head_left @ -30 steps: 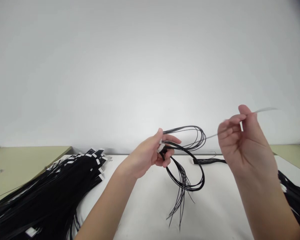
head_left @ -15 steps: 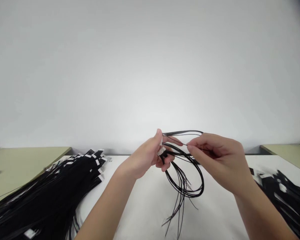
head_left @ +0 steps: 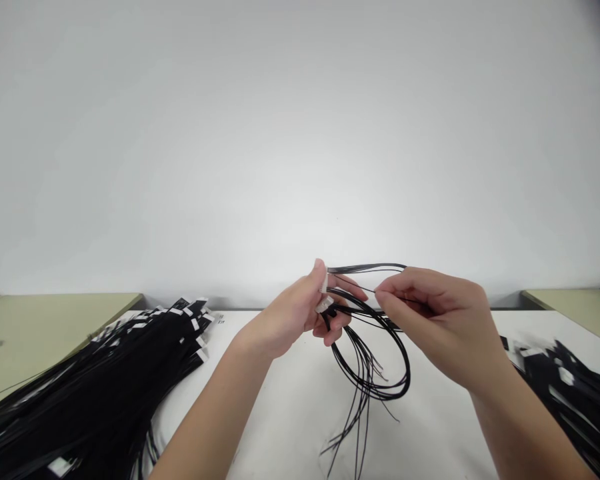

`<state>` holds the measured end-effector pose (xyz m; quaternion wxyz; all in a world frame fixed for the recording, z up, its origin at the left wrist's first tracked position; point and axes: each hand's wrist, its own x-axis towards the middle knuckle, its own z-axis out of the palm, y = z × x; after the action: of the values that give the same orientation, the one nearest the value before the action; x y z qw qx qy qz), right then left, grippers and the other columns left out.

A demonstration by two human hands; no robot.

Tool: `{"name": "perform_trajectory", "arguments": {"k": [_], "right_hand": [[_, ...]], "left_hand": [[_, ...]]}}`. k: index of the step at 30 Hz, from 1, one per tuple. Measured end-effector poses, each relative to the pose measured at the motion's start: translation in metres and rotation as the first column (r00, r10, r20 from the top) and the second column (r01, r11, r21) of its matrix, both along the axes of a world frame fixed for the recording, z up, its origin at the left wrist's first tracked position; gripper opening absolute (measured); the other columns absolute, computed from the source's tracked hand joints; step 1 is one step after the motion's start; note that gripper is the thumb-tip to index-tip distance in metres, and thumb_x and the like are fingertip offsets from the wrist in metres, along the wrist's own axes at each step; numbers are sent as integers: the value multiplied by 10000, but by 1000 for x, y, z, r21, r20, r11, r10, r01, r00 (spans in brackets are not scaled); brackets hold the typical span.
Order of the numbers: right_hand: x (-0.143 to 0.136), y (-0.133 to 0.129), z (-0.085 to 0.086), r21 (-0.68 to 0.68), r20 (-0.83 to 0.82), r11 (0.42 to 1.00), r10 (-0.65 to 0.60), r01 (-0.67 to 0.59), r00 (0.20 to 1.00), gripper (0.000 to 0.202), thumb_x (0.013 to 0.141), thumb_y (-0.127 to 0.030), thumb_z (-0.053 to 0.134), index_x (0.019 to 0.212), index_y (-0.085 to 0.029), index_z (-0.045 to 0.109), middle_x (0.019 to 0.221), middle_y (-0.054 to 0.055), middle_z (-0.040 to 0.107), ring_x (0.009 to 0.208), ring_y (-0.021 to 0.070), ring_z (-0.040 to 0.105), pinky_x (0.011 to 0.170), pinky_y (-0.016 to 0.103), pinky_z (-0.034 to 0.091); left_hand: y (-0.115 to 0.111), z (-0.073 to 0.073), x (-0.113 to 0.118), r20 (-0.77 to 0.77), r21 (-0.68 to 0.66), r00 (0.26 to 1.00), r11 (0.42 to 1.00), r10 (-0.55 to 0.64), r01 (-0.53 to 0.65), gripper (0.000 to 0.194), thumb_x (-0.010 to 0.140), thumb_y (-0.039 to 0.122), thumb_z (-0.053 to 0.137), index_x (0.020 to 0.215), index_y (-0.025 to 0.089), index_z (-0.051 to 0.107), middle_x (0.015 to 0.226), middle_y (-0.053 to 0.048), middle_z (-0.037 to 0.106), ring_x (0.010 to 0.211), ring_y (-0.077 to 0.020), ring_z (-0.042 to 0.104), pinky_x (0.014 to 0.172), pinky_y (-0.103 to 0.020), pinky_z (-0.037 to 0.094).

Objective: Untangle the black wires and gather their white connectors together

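Note:
My left hand is closed on a white plastic connector, with a second white connector just below it among the fingers. From these connectors several thin black wires run to the right, and a bundle of them loops down below the hands. Loose wire ends dangle over the table. My right hand pinches a single black wire between thumb and forefinger, a short way from the connector. Other wires pass behind or into its curled fingers, where they are hidden.
On the left lies a large pile of black wire harnesses with white connectors at their ends. Another pile sits at the right. The white table meets a pale wall, with greenish surfaces at both sides.
Both hands stay nearly in place. The wire loop and dangling ends have swung slightly, and the right fingertips have shifted a touch down and right along with the pinched wire.

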<state>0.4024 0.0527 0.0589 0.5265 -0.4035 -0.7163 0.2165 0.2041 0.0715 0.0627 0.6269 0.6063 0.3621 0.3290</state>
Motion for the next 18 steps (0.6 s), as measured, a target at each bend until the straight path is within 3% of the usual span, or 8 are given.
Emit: {"name": "perform_trajectory", "arguments": {"k": [5, 11, 18], "right_hand": [[3, 0, 0, 183, 99, 983, -20, 1, 995, 113, 781, -135, 607, 719, -210, 663, 580, -35, 523, 494, 71, 371, 432, 221, 292], [2, 5, -2, 476, 196, 880, -94, -11, 976, 145, 751, -25, 607, 730, -167, 628, 609, -30, 512, 531, 54, 397, 469, 204, 321], [6, 10, -6, 597, 292, 800, -152, -56, 944, 172, 780, -2, 598, 803, -172, 595, 690, -27, 575, 536, 46, 393, 461, 186, 333]], "left_hand": [[0, -1, 0, 11, -9, 1000, 1000, 7, -7, 663, 915, 646, 163, 1026, 196, 637, 590, 14, 461, 483, -101, 457, 534, -249, 301], [0, -1, -1, 16, -27, 1000, 1000, 9, -9, 656, 912, 648, 186, 1010, 186, 640, 584, 8, 467, 488, -104, 453, 531, -246, 297], [1, -1, -3, 10, -44, 1000, 999, -9, 9, 672, 913, 649, 160, 1000, 182, 635, 576, 1, 470, 487, -110, 444, 543, -256, 306]]}}
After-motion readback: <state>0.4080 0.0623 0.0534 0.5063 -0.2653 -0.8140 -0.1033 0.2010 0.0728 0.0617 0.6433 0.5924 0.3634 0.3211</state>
